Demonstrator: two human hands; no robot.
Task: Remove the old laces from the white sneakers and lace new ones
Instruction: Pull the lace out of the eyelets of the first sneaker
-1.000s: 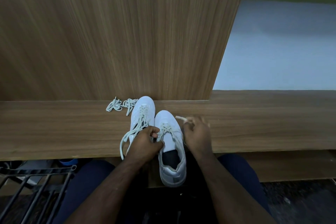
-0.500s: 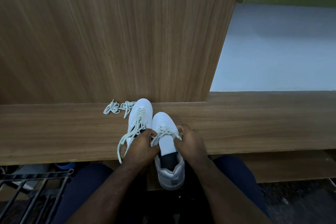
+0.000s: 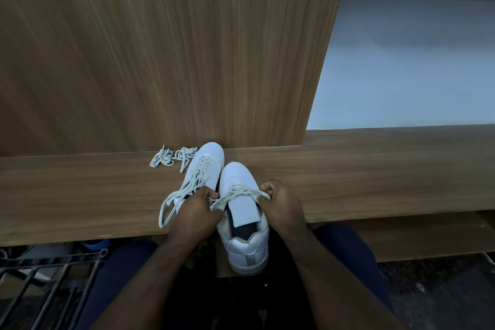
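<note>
Head camera, looking down: nearest are two dark-trousered knees (image 3: pixel 115 270) with both forearms reaching forward between them, and a black metal rack (image 3: pixel 45 276) at lower left under the bench edge. Just past the knees, the right sneaker (image 3: pixel 242 222) lies with its heel hanging over the front edge of the wooden bench (image 3: pixel 375 182), toe pointing away, tongue pulled up and the dark inside showing. The left hand (image 3: pixel 197 211) sits at that sneaker's left side, its fingers curled and pinching one end of the lace (image 3: pixel 241 191) that crosses the upper eyelets. The right hand (image 3: pixel 281 203) is at the sneaker's right side, fingers curled round the other end of the same lace, so the lace runs taut between the two hands over the tongue. Touching this shoe on its left, and set a little farther back, is the left sneaker (image 3: pixel 207 163), still laced, with a loose lace loop (image 3: pixel 174 201) trailing off towards the bench's front edge and partly under the left hand. Farther back, just left of that sneaker's toe, a small heap of loose laces (image 3: pixel 171 155) lies against the foot of an upright wood-grain panel (image 3: pixel 160 48). Beyond the panel on the right is a pale wall (image 3: pixel 415 61).
</note>
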